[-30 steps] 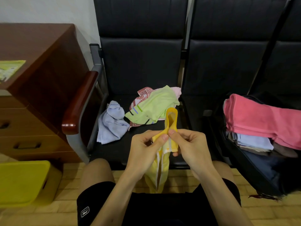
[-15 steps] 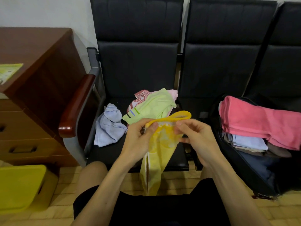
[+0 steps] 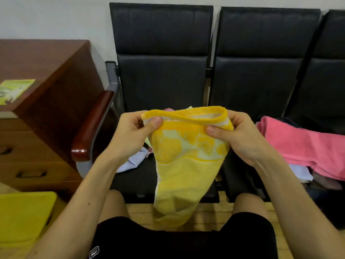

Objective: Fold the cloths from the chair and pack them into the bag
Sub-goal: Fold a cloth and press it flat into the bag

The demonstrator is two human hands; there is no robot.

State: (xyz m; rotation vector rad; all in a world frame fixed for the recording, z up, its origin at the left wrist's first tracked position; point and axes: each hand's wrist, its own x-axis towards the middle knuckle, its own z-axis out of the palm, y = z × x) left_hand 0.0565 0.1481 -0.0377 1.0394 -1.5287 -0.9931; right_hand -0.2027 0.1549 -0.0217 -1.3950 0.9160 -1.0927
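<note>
Head view: left hand (image 3: 134,135) and right hand (image 3: 240,139) each pinch a top corner of the yellow cloth (image 3: 186,174), which hangs before the chair (image 3: 160,81). Advised: level the corners, draw the top edge taut, then fold edge to edge.

Three chairs (image 3: 161,86), two hands (image 3: 130,137)

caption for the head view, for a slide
Left hand and right hand hold a yellow cloth open by its top edge.

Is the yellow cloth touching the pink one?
Apart. In the head view the left hand and right hand hold up the yellow cloth; the right hand lies between it and the pink cloth.
</note>
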